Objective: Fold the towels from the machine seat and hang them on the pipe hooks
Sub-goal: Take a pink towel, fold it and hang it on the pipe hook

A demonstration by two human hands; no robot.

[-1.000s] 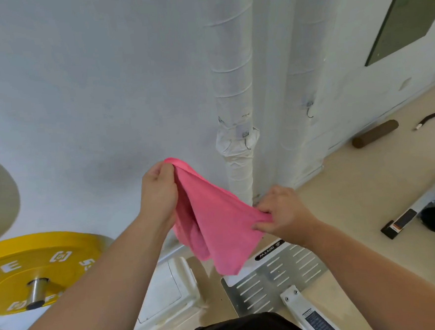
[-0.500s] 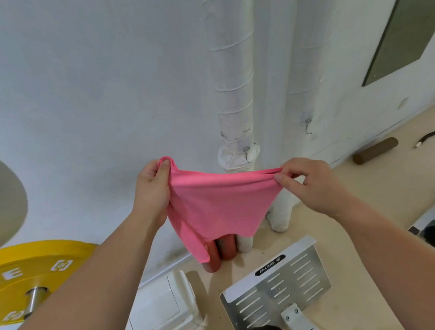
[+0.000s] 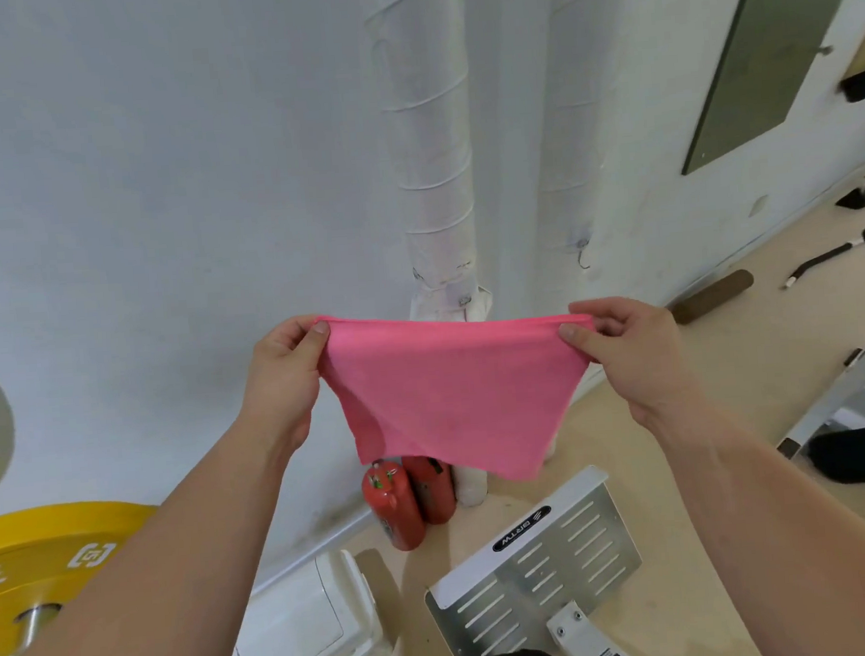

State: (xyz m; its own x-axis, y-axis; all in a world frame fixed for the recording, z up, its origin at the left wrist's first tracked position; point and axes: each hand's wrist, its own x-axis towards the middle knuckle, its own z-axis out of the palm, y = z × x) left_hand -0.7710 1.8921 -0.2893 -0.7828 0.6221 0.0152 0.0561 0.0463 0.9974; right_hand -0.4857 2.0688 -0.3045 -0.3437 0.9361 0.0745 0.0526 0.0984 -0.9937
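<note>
A pink towel (image 3: 450, 393) hangs stretched flat between my two hands, in front of the white wall. My left hand (image 3: 283, 379) pinches its upper left corner and my right hand (image 3: 631, 349) pinches its upper right corner. The top edge is taut and level; the lower edge droops to a point on the right. Behind the towel stand two white wrapped pipes (image 3: 432, 138). A small metal hook (image 3: 581, 256) sticks out of the right pipe, above my right hand. A second hook (image 3: 464, 300) on the left pipe sits just above the towel's top edge.
Two red cylinders (image 3: 402, 504) stand on the floor at the pipe's foot. A slotted metal footplate (image 3: 544, 560) lies below the towel, a white box (image 3: 308, 628) to its left. A yellow weight plate (image 3: 23, 576) is at the far left. A brown roller (image 3: 715, 295) lies by the right wall.
My right hand has moved up and to the right, drawing the bunched towel out flat. Both hands now hold its top edge level and taut.
</note>
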